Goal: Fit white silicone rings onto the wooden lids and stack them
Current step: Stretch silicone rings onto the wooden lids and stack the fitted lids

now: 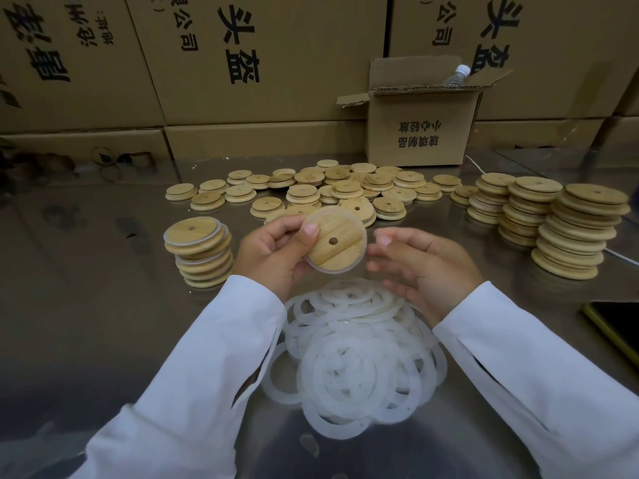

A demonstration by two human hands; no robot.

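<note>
My left hand (276, 252) grips a round wooden lid (335, 242) with a centre hole and a white silicone ring around its rim, held up above the table. My right hand (418, 264) hovers just right of the lid, fingers relaxed, holding nothing. A heap of loose white silicone rings (356, 350) lies on the table below my hands. To the left stands a short stack of ringed lids (200, 252). Many bare wooden lids (332, 190) are scattered behind, and taller stacks of lids (567, 229) stand at the right.
The work surface is a shiny metal table (103, 305). A small open cardboard box (420, 126) holding a plastic bottle (458, 76) sits at the back. Large printed cartons (242, 63) wall off the rear. A dark flat device (619, 323) lies at the right edge.
</note>
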